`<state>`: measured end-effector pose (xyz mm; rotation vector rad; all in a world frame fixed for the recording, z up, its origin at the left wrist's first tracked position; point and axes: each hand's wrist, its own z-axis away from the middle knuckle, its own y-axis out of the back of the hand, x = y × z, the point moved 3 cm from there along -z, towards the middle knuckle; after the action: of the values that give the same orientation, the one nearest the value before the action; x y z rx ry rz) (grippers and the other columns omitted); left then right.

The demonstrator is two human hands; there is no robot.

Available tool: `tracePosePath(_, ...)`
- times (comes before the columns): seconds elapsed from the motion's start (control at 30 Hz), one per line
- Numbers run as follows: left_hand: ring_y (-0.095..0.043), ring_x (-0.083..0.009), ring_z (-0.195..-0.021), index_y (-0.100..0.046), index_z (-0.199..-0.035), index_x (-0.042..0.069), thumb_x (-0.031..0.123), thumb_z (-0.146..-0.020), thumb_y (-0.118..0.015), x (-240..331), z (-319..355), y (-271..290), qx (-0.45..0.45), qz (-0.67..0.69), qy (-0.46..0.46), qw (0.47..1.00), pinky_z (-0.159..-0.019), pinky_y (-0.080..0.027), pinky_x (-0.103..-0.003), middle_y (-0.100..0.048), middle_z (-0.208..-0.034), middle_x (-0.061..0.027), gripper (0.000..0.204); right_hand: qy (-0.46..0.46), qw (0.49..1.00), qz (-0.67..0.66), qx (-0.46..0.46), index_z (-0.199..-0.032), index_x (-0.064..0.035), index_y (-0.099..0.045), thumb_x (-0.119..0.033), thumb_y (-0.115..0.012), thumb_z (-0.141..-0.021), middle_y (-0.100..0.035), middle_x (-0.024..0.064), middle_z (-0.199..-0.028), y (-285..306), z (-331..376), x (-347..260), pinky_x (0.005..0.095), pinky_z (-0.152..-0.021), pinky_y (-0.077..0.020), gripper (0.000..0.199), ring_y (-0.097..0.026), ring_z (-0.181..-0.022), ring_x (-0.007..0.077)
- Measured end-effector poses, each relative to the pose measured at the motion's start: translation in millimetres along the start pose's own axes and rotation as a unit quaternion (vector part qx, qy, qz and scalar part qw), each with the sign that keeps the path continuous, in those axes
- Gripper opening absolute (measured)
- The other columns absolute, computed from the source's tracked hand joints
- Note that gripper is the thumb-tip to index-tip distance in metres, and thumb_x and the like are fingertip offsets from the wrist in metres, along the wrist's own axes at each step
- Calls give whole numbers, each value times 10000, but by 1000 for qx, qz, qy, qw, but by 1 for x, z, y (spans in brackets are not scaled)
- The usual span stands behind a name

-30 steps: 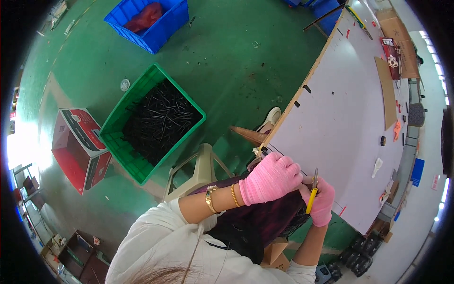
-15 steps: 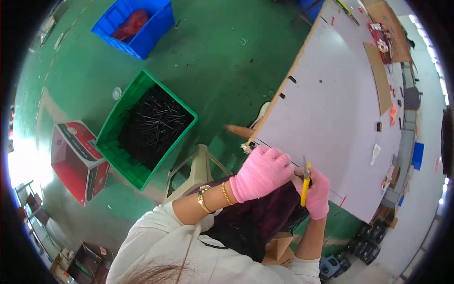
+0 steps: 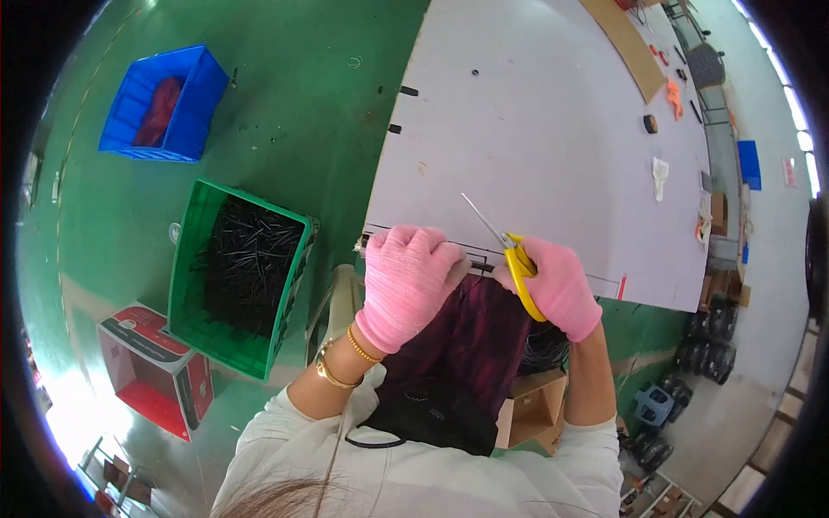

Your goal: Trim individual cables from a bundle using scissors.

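My left hand (image 3: 410, 281), in a pink glove, is closed at the near edge of the white table. A short black strip (image 3: 482, 267) shows between its thumb and the fingertips of my right hand, its ends hidden. My right hand (image 3: 560, 289), also gloved in pink, is closed round yellow-handled scissors (image 3: 521, 274). Their thin metal blades point away and to the left over the tabletop. The bare fingertips of my right hand stick out of the glove near the strip. Thin black lines and a small red mark (image 3: 622, 287) run along the table edge.
The white table (image 3: 535, 129) bears a black tape roll (image 3: 650, 124), an orange item (image 3: 673, 99) and a cardboard strip (image 3: 626, 43). On the floor at left stand a green bin (image 3: 183, 285) of thin black pieces, a blue crate (image 3: 192, 112) and a red-and-white box (image 3: 164, 345).
My view has turned, so the table sits farther left and the bins lower. The scissors now point to the left across the tabletop instead of straight away. Both hands stay together at the table edge.
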<state>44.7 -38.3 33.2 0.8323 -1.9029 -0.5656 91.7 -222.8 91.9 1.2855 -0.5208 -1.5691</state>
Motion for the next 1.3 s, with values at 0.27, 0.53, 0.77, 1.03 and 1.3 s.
tracePosePath(0.27,-584,-233,-855,-685,-807,209,229,-707,-782,2,-2,0,-12,-25,6,1000,-732,-409,-401,-617,-882,23,141,-6,995,88,-37,-861,-9,-645,-329,-723,-830,-621,219,-765,2,-14,-4,439,-642,-492,330,-618,-743,416)
tracePosePath(0.53,-572,-263,-885,-713,-870,191,216,-720,-787,16,-15,3,-84,-36,-18,996,-749,-413,-415,-625,-917,3,170,-14,979,170,-110,-887,-31,-688,-378,-681,-829,-675,208,-827,3,-25,-2,448,-720,-533,351,-665,-821,385)
tracePosePath(0.77,-575,-266,-868,-729,-844,182,192,-664,-805,21,-17,-3,-91,-10,-19,996,-755,-423,-421,-630,-881,6,196,-55,974,166,-142,-977,-56,-726,-345,-642,-834,-712,182,-880,7,-25,-8,429,-786,-555,333,-694,-888,347)
tracePosePath(1.03,-580,-265,-844,-736,-838,173,191,-645,-812,24,-21,-2,-103,-29,-11,994,-751,-425,-420,-642,-867,8,208,-49,975,156,-150,-964,-60,-730,-378,-629,-847,-716,185,-867,6,-26,-7,421,-802,-557,354,-701,-877,349)
tracePosePath(1.3,-595,-284,-779,-726,-803,181,201,-645,-783,24,-22,-5,-84,-31,-40,995,-685,-439,-415,-636,-790,-17,169,70,998,-7,-8,-882,-25,-671,-329,-725,-836,-638,189,-748,-1,-2,15,409,-635,-496,312,-616,-704,375)
